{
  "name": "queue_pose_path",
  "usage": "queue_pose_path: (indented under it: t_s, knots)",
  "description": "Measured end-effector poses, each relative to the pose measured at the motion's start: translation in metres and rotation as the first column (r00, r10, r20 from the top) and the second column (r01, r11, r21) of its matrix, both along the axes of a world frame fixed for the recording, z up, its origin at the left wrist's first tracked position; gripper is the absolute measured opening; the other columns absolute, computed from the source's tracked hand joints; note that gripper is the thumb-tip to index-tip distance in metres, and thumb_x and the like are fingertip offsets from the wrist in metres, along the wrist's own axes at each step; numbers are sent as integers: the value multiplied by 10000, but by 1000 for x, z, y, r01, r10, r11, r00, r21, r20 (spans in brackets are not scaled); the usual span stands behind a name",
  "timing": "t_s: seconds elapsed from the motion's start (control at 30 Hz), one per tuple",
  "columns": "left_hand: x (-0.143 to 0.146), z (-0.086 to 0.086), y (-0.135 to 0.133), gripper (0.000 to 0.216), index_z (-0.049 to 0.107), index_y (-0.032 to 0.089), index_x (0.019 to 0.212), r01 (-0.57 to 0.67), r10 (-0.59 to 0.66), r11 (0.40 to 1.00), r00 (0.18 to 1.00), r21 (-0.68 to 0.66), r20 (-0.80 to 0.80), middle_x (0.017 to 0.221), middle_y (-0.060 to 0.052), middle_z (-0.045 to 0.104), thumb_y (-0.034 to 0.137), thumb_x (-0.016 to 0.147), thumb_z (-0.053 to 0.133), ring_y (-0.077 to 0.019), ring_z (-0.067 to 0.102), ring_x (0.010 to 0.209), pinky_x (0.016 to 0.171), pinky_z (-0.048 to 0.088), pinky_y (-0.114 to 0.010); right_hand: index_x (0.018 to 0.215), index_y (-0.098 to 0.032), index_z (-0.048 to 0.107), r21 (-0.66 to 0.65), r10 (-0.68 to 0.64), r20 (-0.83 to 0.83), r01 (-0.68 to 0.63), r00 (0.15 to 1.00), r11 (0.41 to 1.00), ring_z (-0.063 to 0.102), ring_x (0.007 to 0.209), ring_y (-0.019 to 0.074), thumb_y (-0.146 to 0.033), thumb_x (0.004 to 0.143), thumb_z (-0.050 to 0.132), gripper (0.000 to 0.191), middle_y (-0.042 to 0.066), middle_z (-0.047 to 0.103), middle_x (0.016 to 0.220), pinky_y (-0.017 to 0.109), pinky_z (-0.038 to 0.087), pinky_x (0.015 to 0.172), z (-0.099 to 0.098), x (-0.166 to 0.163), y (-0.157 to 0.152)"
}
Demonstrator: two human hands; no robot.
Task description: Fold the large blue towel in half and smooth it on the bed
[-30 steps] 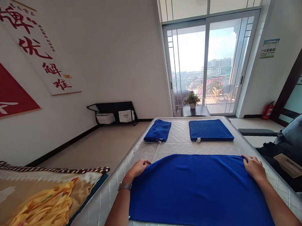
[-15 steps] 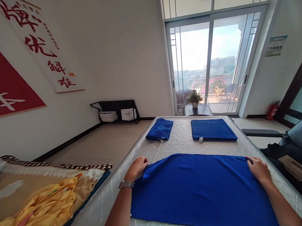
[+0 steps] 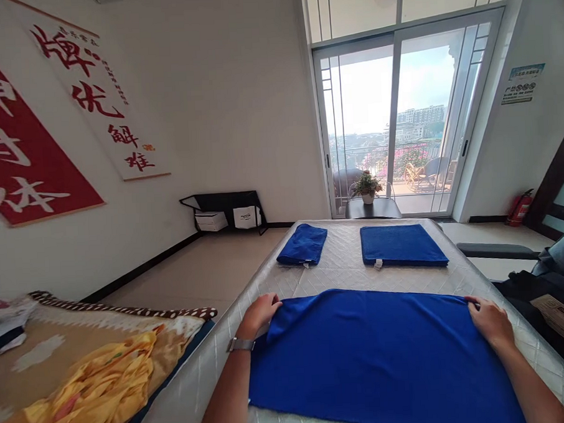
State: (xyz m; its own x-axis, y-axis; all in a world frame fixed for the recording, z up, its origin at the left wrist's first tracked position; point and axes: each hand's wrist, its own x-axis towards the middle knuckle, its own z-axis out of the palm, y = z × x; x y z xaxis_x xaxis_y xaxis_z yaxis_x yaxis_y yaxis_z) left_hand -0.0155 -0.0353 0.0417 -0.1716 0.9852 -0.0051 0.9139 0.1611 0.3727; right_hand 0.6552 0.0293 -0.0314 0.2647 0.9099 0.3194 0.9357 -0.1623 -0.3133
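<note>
A large blue towel (image 3: pixel 377 357) lies spread flat on the quilted grey mattress (image 3: pixel 345 274) in front of me. My left hand (image 3: pixel 259 313) pinches its far left corner, which is slightly lifted. At the far right corner, my right hand (image 3: pixel 491 321) has its fingers curled on the towel's edge. A wristwatch (image 3: pixel 240 345) sits on my left wrist. Further back lie two folded blue towels: a thick small one (image 3: pixel 303 245) on the left and a flat wider one (image 3: pixel 402 246) on the right.
A patterned blanket with yellow cloth (image 3: pixel 90 382) lies on a bed at lower left. Beyond the mattress stand a small table with a potted plant (image 3: pixel 367 188) and glass balcony doors (image 3: pixel 399 119). A dark chair (image 3: pixel 537 275) is at right, a fire extinguisher (image 3: pixel 520 207) by the wall.
The camera has turned slightly left and down. Both hands stay at the towel's far corners; the left corner is now raised a little more.
</note>
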Motion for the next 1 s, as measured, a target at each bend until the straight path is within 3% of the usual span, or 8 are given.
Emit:
queue_pose_path:
  t_s: [0.1,0.17,0.23,0.37,0.57,0.8,1.0]
  knots:
    - [9,1,12,247,613,197,1089,-95,129,967,983,237,-130,1163,-124,655,279,965,417,-265,608,1058,872,434,-340,1130,-233,733,12,-6,-2,6,1000,1000,634,1068,305,-404,903,292,524,133,692,1158,434,448,981,-2,1,1]
    - [14,-3,17,300,585,173,1191,-112,207,919,953,378,-221,1201,-146,629,240,966,399,-279,592,1092,918,433,-360,1120,-229,740,27,-8,-8,8,1000,1000,638,1064,302,-404,904,293,527,131,688,1171,418,460,964,-5,2,3]
    - [16,-11,20,342,574,154,1248,-102,236,894,935,437,-266,1215,-157,617,227,947,431,-299,581,1110,954,432,-382,1111,-224,746,44,-2,-16,3,1000,999,639,1064,295,-393,902,293,527,127,684,1181,405,462,964,-7,3,5]
    - [12,-28,22,323,641,158,1178,-88,181,899,966,430,-182,1209,-145,618,276,945,452,-291,571,1131,1034,403,-388,1120,-215,743,59,29,-21,-27,999,998,634,1085,282,-379,888,311,517,113,686,1183,398,448,997,-10,7,9]
    - [3,-44,29,267,701,204,1052,-104,150,932,983,348,-107,1133,-90,682,258,926,472,-248,605,1089,992,440,-350,1219,-197,698,30,40,-11,-39,999,999,642,1059,316,-412,863,352,541,136,707,1136,433,474,946,-6,7,7]
    - [-4,-47,34,270,727,200,1004,-113,137,936,989,332,-49,1131,-74,719,242,927,472,-238,614,1098,997,439,-338,1105,-223,750,9,66,-40,-66,997,998,642,1041,309,-402,859,358,496,127,713,1123,437,473,937,-6,8,7]
    - [-8,-47,35,328,727,199,1088,-138,154,925,988,353,-17,1192,-75,703,194,924,443,-229,615,1120,1031,432,-342,1192,-212,717,34,93,-83,-90,992,995,608,1112,308,-480,865,345,563,128,638,1253,451,446,997,-9,14,17]
